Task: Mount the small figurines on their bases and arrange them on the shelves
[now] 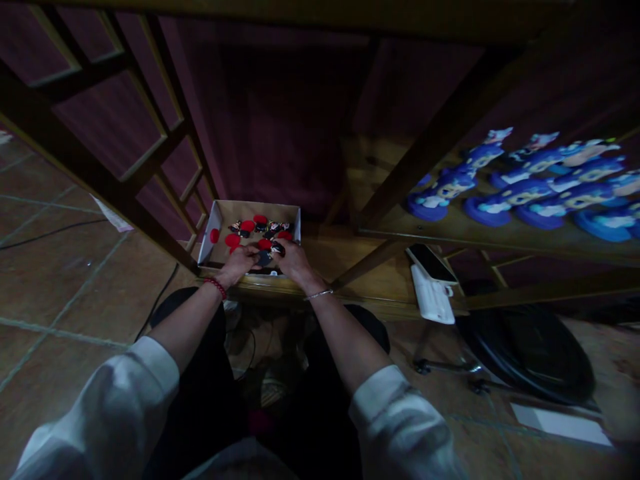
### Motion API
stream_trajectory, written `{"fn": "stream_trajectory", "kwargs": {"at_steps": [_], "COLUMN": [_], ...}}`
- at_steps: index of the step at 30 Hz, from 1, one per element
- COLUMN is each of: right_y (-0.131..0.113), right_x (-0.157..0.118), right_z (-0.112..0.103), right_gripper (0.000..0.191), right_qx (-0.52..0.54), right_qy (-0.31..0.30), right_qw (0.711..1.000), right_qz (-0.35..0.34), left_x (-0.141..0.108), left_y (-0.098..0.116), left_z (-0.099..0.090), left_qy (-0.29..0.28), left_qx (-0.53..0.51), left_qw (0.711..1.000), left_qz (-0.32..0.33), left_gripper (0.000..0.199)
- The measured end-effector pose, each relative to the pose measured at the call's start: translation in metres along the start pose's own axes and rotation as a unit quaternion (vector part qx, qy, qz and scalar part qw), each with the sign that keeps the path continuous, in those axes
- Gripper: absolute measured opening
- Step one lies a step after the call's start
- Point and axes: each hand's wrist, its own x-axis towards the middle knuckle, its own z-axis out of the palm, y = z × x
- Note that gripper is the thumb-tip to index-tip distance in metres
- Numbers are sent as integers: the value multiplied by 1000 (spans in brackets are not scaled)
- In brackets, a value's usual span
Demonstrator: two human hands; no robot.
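A shallow cardboard box (209, 252) stands on the low wooden ledge in front of me, holding several small dark figurines (274, 228) and round red pieces (247, 226). Over its near edge, my left hand (241, 259) is closed, its fingertips pinching a dark flat piece (262, 259). My right hand (294, 259) is closed too, with its thumb and fingers around a small black-and-white figurine (277, 248) right beside that piece. The two hands nearly meet. Dim light and small size hide the finer details of both held things.
Blue figurines on round bases (430, 207) line the wooden shelf at right. A phone (432, 263) lies on a white case-like object (431, 300) at the ledge's edge. A black round stool (530, 353) stands at lower right; a wooden lattice (135, 180) rises at left.
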Motion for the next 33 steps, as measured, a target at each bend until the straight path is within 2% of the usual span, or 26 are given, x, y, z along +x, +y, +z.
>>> {"fn": "stream_trajectory", "kwargs": {"at_steps": [5,9,18,25,33], "right_y": [0,2,0,3,8], "right_x": [1,2,-2,-1,1], "right_z": [1,1,-1,0,5], "right_gripper": [41,37,34,32,27], "right_qx": [26,25,-21,-24,-19], "right_qy": [12,14,0,-5,-4], "right_qw": [1000,1000,999,999,1000], "right_qz": [3,9,32,35,25], "left_x": [2,4,6,7,6], "left_y": [2,3,6,6,7], "left_z": [2,4,13,15,12], "left_qy": [0,15,-30,-44,-19], "left_qx": [-37,-48,-62,-86,-118], "left_qw": [999,998,996,992,989], "left_qz": [-8,-31,-62,-76,-89], "left_gripper": [10,9,19,21,18]}}
